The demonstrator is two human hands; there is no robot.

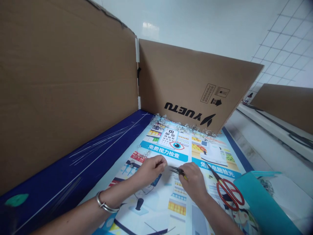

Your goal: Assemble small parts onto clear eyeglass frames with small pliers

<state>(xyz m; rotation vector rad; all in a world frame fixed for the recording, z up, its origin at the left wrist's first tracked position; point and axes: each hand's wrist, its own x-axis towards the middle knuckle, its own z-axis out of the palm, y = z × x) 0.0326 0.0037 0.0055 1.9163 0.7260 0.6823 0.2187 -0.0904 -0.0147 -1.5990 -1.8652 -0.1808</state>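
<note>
Small pliers (177, 170) in right hand (193, 181)

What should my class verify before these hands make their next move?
1. Right hand grips the small pliers: ok, tips pointing toward the left hand.
2. Left hand holds something: cannot tell, the pinched fingers hide it.
3. Pliers tips reach the left hand's fingers: cannot tell, they are very close.
4. Red-handled scissors lie beside the right hand: ok, not under it.
5. Clear sparkly pieces along the poster's far edge lie apart from the hands: ok.
</note>
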